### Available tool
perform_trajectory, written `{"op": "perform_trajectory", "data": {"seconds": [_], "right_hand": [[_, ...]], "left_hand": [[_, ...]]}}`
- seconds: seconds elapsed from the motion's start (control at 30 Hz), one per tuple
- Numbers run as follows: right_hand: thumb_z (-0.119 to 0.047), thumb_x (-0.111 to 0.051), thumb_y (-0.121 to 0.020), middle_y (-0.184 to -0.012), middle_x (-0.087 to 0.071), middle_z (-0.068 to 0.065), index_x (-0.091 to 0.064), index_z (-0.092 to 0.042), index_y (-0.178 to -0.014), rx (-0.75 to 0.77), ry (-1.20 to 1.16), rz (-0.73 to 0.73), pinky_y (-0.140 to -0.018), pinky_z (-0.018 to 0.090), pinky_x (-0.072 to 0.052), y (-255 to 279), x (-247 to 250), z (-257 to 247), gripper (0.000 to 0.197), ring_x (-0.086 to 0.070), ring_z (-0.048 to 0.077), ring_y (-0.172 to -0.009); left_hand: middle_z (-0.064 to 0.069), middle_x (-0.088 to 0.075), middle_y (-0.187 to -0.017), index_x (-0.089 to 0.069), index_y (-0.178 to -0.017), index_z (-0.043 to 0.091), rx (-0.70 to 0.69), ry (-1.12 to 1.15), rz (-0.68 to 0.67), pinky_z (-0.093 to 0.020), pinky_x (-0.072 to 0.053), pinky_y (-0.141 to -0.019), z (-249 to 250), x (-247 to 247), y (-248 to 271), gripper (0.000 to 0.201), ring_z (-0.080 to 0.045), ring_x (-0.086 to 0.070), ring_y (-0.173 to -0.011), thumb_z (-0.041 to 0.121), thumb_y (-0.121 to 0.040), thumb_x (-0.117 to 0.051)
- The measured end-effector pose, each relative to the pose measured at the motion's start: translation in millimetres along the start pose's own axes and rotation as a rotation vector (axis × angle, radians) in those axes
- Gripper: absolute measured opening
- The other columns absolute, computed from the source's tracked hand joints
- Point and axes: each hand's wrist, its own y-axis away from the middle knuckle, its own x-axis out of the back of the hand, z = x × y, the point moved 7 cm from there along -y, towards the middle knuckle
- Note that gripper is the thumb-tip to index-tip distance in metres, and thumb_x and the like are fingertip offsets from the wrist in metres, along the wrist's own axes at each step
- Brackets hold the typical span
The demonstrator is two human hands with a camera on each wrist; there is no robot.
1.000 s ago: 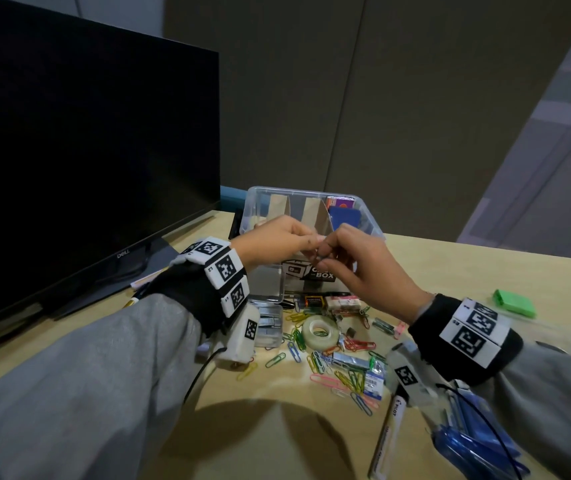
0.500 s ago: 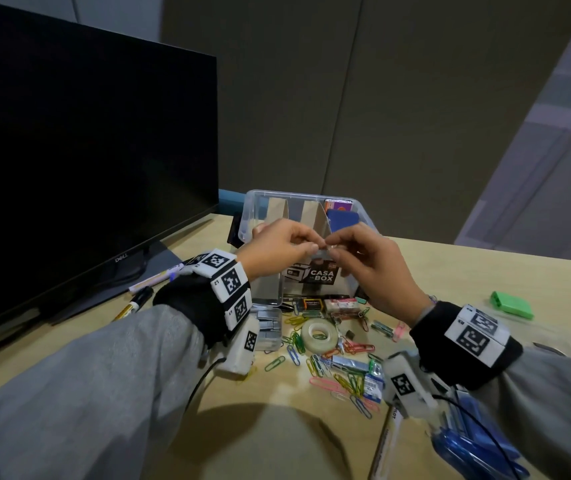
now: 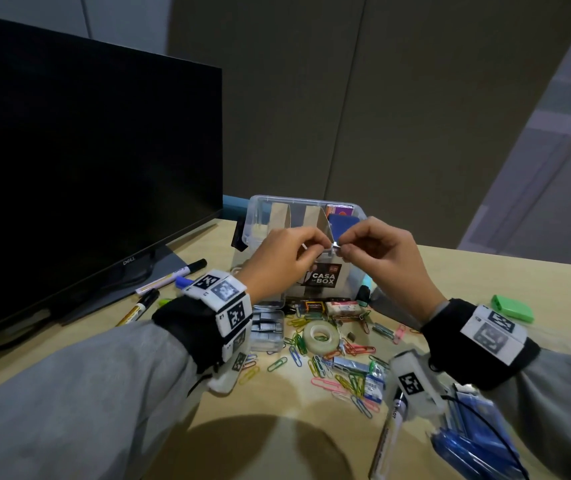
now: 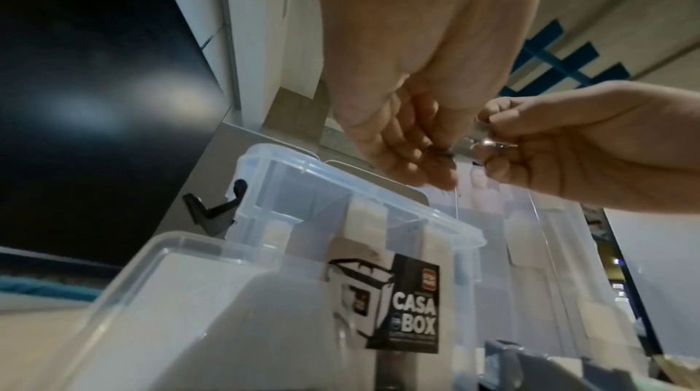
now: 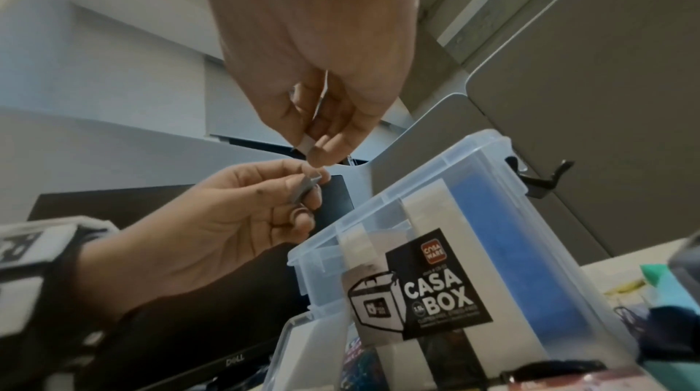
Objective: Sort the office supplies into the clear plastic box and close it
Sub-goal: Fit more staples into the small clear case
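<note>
Pinching something small and indistinct, both hands (image 3: pixel 332 251) hide it.

small metal piece (image 3: pixel 335 244) mostly hidden between hands, pen (image 3: pixel 386 441) cut off

A dark Dell monitor (image 3: pixel 79 161) stands on the wooden desk (image 3: pixel 484 285) before grey partition panels (image 3: pixel 346 98).

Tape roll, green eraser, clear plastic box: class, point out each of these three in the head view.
tape roll (image 3: pixel 321 337): head view, on its front rim.
green eraser (image 3: pixel 512 308): head view, on its top face.
clear plastic box (image 3: pixel 251 216): head view, on its bare left wall.
</note>
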Motion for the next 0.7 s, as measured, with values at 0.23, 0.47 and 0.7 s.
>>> {"op": "perform_trajectory", "data": {"seconds": [0.23,0.47,0.7], "right_hand": [[0.002,-0.069,-0.083,-0.094,-0.065,-0.002,-0.064,-0.011,-0.100,0.185,0.339,-0.009,-0.076,0.017,-0.054,6.8,-8.7,-9.6,0.021,-0.064,0.007,-0.087],[0.003,-0.070,-0.082,-0.092,-0.064,-0.002,-0.070,-0.007,-0.096,0.267,0.511,-0.041,-0.074,0.015,-0.053,10.9,-12.3,-4.5,0.017,-0.061,0.004,-0.082],[0.001,-0.072,-0.082,-0.090,-0.065,-0.004,-0.069,-0.009,-0.094,0.213,0.477,-0.068,-0.069,0.012,-0.051,13.2,-14.6,0.0,0.016,-0.062,0.003,-0.085]], "left_hand": [[-0.010,-0.072,-0.088,-0.066,-0.106,0.007,0.221,0.403,0.035,-0.028,-0.060,-0.070,-12.2,-6.8,5.0,0.013,-0.016,-0.073,-0.075,0.010,-0.095,-0.058],[-0.011,-0.071,-0.091,-0.065,-0.108,-0.001,0.360,0.685,0.023,-0.019,-0.058,-0.067,-20.6,-16.8,13.8,0.017,-0.013,-0.072,-0.075,0.006,-0.095,-0.058],[-0.014,-0.072,-0.097,-0.067,-0.109,-0.004,0.466,0.905,-0.019,-0.018,-0.058,-0.067,-21.6,-26.9,18.3,0.020,-0.017,-0.073,-0.083,0.007,-0.094,-0.059]]}}
